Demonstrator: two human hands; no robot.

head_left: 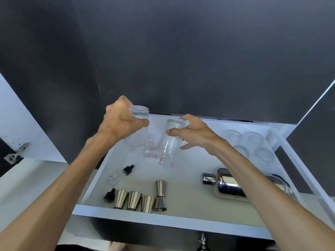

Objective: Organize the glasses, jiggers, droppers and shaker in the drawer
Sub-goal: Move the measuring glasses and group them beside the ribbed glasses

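Note:
My left hand grips a clear ribbed glass upside down above the open white drawer. My right hand holds a second ribbed glass, tilted, beside the first. Below them in the drawer stand clear measuring glasses with red markings. A dropper lies at the left, another black-capped dropper near the front. Three steel cups and a double jigger stand at the front. The steel shaker lies on its side, partly under my right forearm.
Several ribbed glasses stand upside down at the drawer's back right. A dark countertop overhangs the drawer's rear. A white cabinet panel with a hinge stands at the left. A metal handle shows below the drawer front.

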